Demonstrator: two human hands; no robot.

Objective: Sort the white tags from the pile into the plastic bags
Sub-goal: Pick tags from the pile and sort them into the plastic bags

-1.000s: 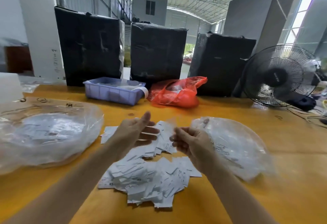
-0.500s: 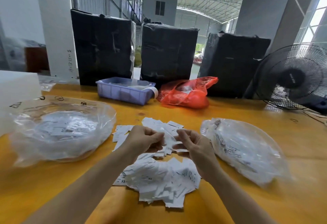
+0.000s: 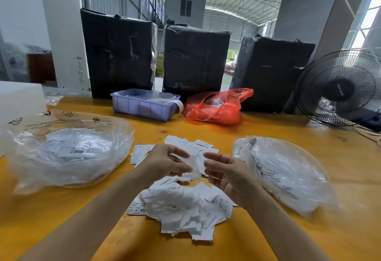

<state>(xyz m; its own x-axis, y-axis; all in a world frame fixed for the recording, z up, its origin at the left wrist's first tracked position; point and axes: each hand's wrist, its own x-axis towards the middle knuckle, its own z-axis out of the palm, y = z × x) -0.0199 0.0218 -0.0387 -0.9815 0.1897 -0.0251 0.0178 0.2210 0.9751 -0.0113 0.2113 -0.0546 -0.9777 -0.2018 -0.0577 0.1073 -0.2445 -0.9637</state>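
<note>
I see the left hand just above the pile of white tags, its fingers curled and pinching one blurred tag; the right hand is beside it over the same pile, fingers loosely bent, and I cannot tell if it touches that tag; left of the pile lies the left plastic bag, already with many tags inside; right of the pile lies the right plastic bag, also with some; I judge the sorting is midway, because the pile on the yellow table is large.
</note>
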